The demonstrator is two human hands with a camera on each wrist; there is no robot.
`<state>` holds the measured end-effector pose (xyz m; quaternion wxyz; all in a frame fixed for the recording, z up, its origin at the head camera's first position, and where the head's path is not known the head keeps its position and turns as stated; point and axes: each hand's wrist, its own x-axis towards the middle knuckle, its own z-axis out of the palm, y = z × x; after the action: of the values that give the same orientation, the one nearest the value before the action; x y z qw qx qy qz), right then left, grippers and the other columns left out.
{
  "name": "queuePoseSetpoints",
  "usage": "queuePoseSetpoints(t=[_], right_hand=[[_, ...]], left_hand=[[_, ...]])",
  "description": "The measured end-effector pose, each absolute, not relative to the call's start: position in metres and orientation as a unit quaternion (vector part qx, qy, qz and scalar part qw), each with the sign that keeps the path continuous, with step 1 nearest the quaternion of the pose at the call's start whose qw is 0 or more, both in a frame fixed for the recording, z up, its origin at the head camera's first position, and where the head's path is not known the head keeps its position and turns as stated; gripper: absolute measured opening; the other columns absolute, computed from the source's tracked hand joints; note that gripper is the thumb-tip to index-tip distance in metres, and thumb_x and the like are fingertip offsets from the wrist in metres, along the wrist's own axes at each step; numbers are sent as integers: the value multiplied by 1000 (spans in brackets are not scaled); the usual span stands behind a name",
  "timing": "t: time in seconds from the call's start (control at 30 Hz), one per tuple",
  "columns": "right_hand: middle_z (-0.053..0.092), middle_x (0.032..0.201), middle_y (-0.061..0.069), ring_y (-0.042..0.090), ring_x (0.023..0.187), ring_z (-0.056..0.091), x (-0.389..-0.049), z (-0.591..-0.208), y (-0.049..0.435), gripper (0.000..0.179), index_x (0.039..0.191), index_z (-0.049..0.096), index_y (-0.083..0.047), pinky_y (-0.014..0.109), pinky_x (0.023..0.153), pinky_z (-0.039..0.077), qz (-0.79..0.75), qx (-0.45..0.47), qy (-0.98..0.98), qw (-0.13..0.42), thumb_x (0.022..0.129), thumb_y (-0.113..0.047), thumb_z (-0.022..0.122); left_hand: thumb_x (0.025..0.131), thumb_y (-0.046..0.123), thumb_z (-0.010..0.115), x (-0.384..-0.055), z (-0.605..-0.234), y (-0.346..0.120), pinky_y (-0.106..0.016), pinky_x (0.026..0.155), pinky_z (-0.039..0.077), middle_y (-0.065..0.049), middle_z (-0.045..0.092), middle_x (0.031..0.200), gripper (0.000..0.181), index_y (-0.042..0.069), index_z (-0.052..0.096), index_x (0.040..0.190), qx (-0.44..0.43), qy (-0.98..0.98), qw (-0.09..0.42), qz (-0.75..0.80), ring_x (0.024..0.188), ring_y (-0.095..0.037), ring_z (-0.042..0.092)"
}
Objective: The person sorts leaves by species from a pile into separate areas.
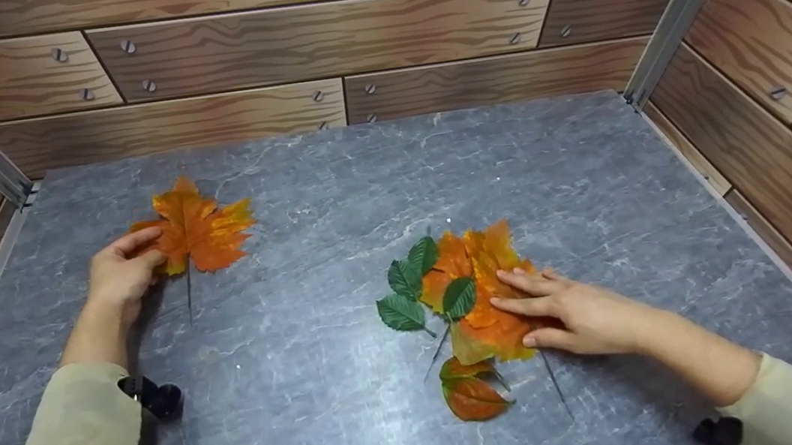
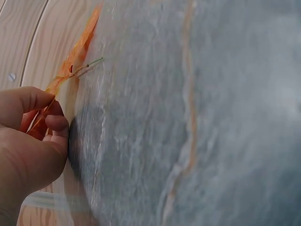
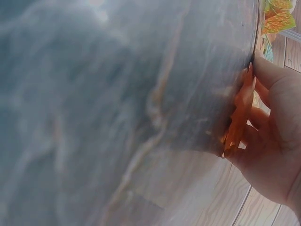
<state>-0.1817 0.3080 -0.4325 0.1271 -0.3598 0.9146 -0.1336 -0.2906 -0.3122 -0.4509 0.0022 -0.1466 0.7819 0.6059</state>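
My left hand (image 1: pixel 124 269) pinches the left edge of an orange-yellow artificial maple leaf (image 1: pixel 204 231) between thumb and fingers. The leaf's thin stem points toward the front. In the left wrist view this leaf (image 2: pixel 77 56) shows edge-on, rising from the fingertips. On the right, my right hand (image 1: pixel 580 309) rests with spread fingers on overlapping orange maple leaves (image 1: pixel 487 317). Its fingertips lie over their right side. Several green leaves (image 1: pixel 401 312) sit along the pile's left, one lying on the orange. A smaller reddish-orange leaf (image 1: pixel 478 397) lies just in front.
The leaves lie on a grey marbled tabletop (image 1: pixel 304 211). Wood-patterned panels (image 1: pixel 324 38) stand behind it and on both sides, with metal corner posts (image 1: pixel 676 14) at the back. Dark wrist cameras (image 1: pixel 161 400) hang at both sleeves.
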Motion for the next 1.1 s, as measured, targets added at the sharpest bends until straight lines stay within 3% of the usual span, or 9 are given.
queuePoseSetpoints(t=[0.27,0.53,0.87,1.1], right_hand=[[22,176,10,55,154,21,-182,-432,308,61,163,46,-30,72,119,24,-136,-363,913,125,107,-47,62],[22,175,11,54,154,24,-182,-433,308,61,163,46,-28,70,120,23,-131,-371,912,115,107,-45,63],[22,175,11,56,153,24,-182,-432,308,61,164,45,-29,72,119,23,-133,-366,913,123,107,-47,61],[22,175,11,55,153,24,-184,-432,308,61,164,45,-30,72,119,23,-135,-368,912,123,107,-48,61]], left_hand=[[106,4,60,-292,-450,-316,-23,64,51,2,64,114,51,2,53,156,-140,800,8,583,81,-8,59],[107,7,59,-289,-446,-322,-23,65,51,-14,58,134,52,3,51,157,-129,819,11,559,85,-9,57],[107,12,61,-283,-440,-331,-25,68,51,-16,53,140,56,3,46,160,-123,837,27,533,82,-10,55],[108,13,61,-278,-436,-335,-23,75,56,-23,46,154,58,4,43,162,-124,841,42,525,94,-10,60]])
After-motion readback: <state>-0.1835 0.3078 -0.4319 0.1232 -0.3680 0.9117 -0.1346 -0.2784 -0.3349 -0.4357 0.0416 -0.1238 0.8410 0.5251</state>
